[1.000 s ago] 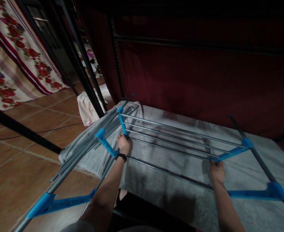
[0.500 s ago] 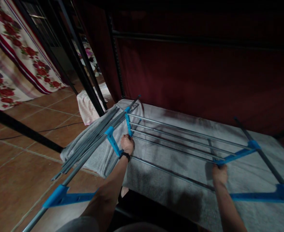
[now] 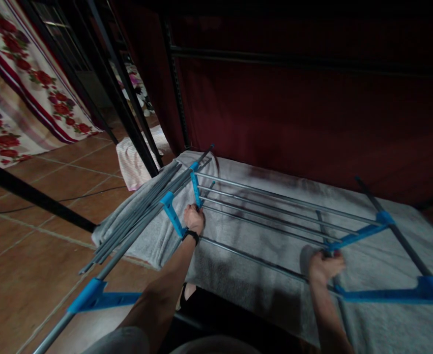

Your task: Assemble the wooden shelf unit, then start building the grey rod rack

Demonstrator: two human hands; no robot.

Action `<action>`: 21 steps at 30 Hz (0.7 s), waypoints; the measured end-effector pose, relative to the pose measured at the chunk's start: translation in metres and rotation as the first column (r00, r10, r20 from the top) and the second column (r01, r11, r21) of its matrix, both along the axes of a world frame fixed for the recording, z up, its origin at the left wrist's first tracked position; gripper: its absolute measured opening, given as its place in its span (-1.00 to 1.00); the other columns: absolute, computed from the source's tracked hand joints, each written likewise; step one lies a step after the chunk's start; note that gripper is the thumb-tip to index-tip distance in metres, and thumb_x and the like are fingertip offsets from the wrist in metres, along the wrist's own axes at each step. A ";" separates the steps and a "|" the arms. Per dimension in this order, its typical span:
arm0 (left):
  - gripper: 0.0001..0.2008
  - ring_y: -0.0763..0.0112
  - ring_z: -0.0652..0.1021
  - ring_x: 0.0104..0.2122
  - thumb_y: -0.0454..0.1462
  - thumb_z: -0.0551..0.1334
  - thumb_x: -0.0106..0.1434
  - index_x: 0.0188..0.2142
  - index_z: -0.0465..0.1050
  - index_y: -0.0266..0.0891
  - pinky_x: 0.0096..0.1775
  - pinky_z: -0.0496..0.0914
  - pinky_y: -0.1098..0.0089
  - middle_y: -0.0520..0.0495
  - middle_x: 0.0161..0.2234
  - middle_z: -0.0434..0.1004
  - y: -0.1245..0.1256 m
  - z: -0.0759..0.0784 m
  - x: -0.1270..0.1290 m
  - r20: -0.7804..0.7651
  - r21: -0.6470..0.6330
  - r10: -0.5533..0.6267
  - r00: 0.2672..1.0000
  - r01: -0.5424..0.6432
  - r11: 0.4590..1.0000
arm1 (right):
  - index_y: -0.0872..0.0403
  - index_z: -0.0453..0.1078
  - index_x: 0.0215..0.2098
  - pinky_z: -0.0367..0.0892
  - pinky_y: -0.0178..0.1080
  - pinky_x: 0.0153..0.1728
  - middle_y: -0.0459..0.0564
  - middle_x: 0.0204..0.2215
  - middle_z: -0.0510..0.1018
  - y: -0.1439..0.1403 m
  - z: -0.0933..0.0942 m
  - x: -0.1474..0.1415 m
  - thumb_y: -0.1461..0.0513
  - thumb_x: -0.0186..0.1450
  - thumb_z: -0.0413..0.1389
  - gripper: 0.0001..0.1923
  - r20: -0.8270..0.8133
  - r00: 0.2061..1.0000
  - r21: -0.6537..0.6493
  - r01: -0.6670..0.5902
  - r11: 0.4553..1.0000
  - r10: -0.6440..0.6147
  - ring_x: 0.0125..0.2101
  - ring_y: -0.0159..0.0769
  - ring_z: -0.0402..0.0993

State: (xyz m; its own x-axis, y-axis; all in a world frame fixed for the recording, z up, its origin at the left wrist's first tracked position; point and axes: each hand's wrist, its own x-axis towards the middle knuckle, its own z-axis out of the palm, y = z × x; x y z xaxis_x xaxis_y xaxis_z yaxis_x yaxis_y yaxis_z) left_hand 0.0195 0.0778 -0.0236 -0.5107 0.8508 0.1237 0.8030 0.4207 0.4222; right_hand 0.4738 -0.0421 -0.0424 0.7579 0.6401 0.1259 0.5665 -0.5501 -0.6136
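A partly built rack (image 3: 275,199) of grey metal tubes and blue plastic connectors lies on its side on grey bedding. My left hand (image 3: 194,219), with a black band at the wrist, is closed around the lower end of a blue connector (image 3: 195,188) and the tube at it. My right hand (image 3: 325,265) has its fingers curled at the inner end of the opposite blue connector (image 3: 356,239), where an upright tube passes through; its fingertips are partly hidden. Nearer me, another blue connector (image 3: 393,295) sits to the right of that hand.
Several loose grey tubes (image 3: 138,216) lie bundled at the bedding's left edge. A dark red curtain (image 3: 293,128) hangs behind the bed. Black metal posts (image 3: 128,98) stand at left, beyond them a floral cloth (image 3: 35,88), a striped cloth (image 3: 138,164) and tiled floor (image 3: 28,260).
My right hand has shifted slightly left and turned at the connector's inner end, showing more of the tube and lower connector. My left hand stays in place.
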 end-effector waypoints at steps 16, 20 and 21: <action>-0.69 0.12 0.47 -0.08 -0.26 0.18 0.28 0.01 0.43 -0.21 -0.09 0.29 0.25 -0.21 -0.11 0.49 -0.004 0.002 -0.002 0.011 -0.010 -0.031 0.999 0.031 0.999 | 0.02 0.39 0.05 0.19 -0.04 0.02 0.14 -0.05 0.49 0.082 0.006 -0.204 0.30 0.36 -0.06 -0.65 0.321 0.526 -0.177 -0.783 0.596 0.788 -0.02 -0.03 0.34; -0.72 0.11 0.47 -0.08 -0.24 0.18 0.29 -0.01 0.44 -0.21 -0.08 0.28 0.24 -0.21 -0.11 0.49 -0.003 0.002 -0.002 0.027 -0.008 -0.030 0.999 0.031 0.999 | 0.03 0.43 -0.08 0.19 -0.06 0.01 0.13 -0.12 0.52 0.090 0.002 -0.203 0.28 0.37 -0.04 -0.75 0.279 0.545 -0.136 -0.793 0.594 0.791 -0.05 -0.04 0.36; -0.72 0.11 0.47 -0.08 -0.23 0.17 0.29 -0.02 0.44 -0.21 -0.08 0.28 0.24 -0.21 -0.11 0.49 -0.003 0.002 -0.002 0.027 -0.003 -0.031 0.999 0.031 1.000 | 0.03 0.43 -0.09 0.19 -0.06 0.01 0.13 -0.13 0.52 0.091 0.001 -0.202 0.28 0.37 -0.04 -0.76 0.269 0.547 -0.127 -0.796 0.592 0.793 -0.05 -0.04 0.36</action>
